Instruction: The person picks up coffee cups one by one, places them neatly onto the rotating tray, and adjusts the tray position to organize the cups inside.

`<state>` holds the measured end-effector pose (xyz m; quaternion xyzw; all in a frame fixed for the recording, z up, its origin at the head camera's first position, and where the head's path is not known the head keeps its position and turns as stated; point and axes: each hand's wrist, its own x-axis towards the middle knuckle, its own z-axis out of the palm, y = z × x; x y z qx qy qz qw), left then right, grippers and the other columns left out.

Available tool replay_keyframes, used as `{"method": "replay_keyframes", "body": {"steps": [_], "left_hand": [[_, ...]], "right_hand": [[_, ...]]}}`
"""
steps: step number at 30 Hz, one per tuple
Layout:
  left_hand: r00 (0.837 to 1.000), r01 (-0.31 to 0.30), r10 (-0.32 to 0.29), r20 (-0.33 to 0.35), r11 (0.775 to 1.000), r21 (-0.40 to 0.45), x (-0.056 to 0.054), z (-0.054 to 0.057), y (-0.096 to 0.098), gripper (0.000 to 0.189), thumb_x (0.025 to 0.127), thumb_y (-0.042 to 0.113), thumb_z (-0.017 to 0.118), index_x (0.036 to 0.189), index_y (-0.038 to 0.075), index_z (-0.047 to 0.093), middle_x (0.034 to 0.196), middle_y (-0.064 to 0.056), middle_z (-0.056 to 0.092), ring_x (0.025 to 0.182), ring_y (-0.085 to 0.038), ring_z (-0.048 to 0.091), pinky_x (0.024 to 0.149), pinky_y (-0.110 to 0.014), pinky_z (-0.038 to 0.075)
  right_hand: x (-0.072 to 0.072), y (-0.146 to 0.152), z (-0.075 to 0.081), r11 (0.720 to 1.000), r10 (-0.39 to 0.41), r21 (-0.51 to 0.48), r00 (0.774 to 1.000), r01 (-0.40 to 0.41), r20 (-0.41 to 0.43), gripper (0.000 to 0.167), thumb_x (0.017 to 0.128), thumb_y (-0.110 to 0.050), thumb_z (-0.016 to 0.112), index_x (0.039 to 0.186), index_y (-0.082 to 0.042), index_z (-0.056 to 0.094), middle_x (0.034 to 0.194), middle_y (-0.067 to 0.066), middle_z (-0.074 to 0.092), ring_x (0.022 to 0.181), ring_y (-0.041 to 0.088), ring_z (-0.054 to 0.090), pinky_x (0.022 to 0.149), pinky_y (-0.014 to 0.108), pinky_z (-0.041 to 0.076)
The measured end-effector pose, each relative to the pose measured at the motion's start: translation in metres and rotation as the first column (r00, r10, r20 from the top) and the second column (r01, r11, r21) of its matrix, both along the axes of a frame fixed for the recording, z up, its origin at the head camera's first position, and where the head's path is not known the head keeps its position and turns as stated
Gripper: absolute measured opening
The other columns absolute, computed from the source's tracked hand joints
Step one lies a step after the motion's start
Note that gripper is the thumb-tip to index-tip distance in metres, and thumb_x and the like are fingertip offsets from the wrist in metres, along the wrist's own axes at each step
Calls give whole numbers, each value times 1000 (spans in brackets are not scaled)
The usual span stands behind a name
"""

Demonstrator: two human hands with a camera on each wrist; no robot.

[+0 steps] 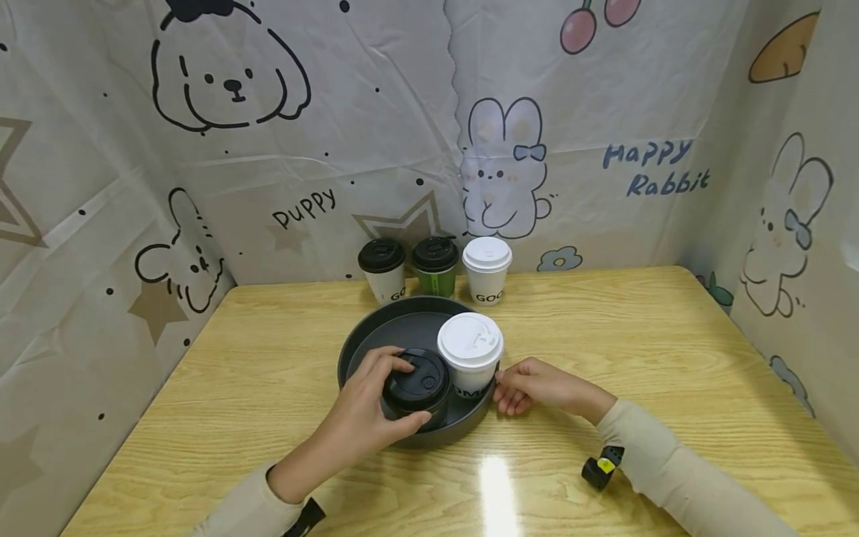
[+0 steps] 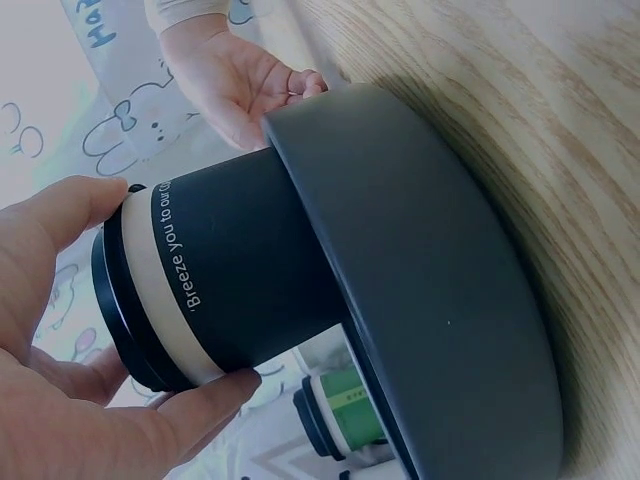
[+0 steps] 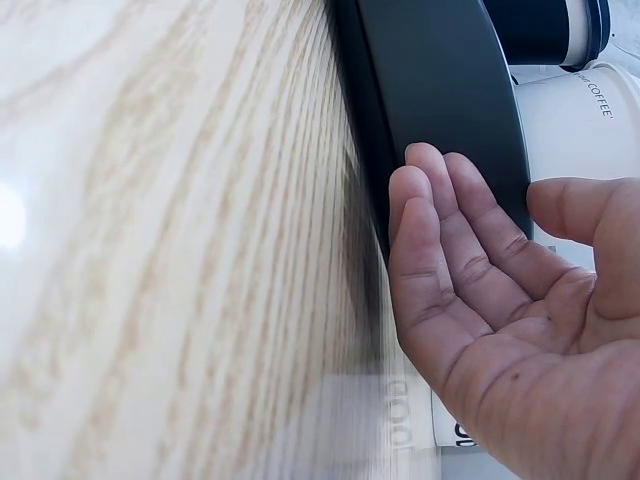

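Observation:
My left hand (image 1: pixel 372 406) grips a dark paper coffee cup (image 2: pixel 245 265) near its black lid (image 1: pixel 417 379). Thumb and fingers are spread round the top, and the cup stands upright inside a round dark grey tray (image 1: pixel 362 335). A white paper cup with a white lid (image 1: pixel 470 341) stands beside it, also in the tray. At the tray's right side, my right hand (image 1: pixel 537 386) holds the rim. In the right wrist view its fingers (image 3: pixel 465 240) lie against the outer wall, with the thumb at the rim's edge.
Behind the tray stand three lidded cups in a row: a white cup with a black lid (image 1: pixel 382 268), a green cup (image 1: pixel 435 267) and a white cup with a white lid (image 1: pixel 487 270). The wooden table (image 1: pixel 268 335) ends at a printed cloth backdrop (image 1: pixel 403 112).

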<state>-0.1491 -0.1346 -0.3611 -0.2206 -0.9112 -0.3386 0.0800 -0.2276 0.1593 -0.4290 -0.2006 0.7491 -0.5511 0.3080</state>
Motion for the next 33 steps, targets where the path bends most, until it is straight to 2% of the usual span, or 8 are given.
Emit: {"method": "replay_keyframes", "body": {"steps": [4,12,19,21,25,28,30,33], "left_hand": [[1000,-3,3,2,1000,9,0,-1,0,53,71,29,86,113,13,56,138,-11,44,125,-31,48,97,-46,46],[997,7,-10,-80,999,-35,0,-5,-1,76,71,33,85,134,12,47,137,-7,45,122,-23,50,95,-43,47],[996,3,-8,-94,999,-47,1,-4,-1,79,72,35,85,137,13,46,138,-6,45,121,-22,51,95,-43,47],[998,9,-12,-59,999,-50,1,-3,-2,82,73,39,83,140,14,43,141,-7,43,125,-23,49,97,-44,46],[997,30,-28,78,999,-25,-2,3,-10,93,75,51,77,149,20,32,152,-7,32,137,-28,36,103,-54,38],[985,52,-53,162,999,12,-10,4,-23,97,77,54,75,153,23,23,158,-6,21,143,-33,24,105,-62,30],[980,68,-70,184,997,21,-18,3,-35,98,78,51,74,154,23,19,160,-5,16,144,-34,18,106,-64,26],[975,88,-82,208,996,-18,-29,-1,-53,101,80,49,74,155,20,13,161,-7,10,146,-35,11,107,-65,22]], "right_hand": [[0,0,-1,1000,0,-5,1000,0,-12,42,104,-20,38,97,14,63,82,15,70,70,13,64,66,28,55],[1,0,-1,1000,-3,-8,1000,3,-18,42,104,-19,38,97,15,62,82,16,69,70,14,64,66,29,56],[0,0,-1,1000,-4,-5,1000,4,-11,42,104,-19,38,97,14,63,82,15,70,69,13,64,66,28,55],[1,0,-1,1000,-4,-7,1000,4,-13,42,103,-19,38,97,15,63,82,15,70,69,13,64,66,28,55],[1,0,-2,1000,-2,-12,1000,2,-15,42,104,-19,39,97,15,62,82,16,69,70,13,64,66,29,56],[1,0,-2,1000,-1,-13,1000,0,-16,43,104,-19,39,97,15,63,82,15,69,70,14,64,66,29,56],[1,0,-1,1000,-1,-12,1000,0,-21,42,103,-19,39,97,15,63,82,15,69,70,14,64,66,29,56],[3,-1,0,1000,1,-9,1000,-1,-28,42,103,-19,39,97,15,63,82,14,69,70,13,64,67,30,56]]}}
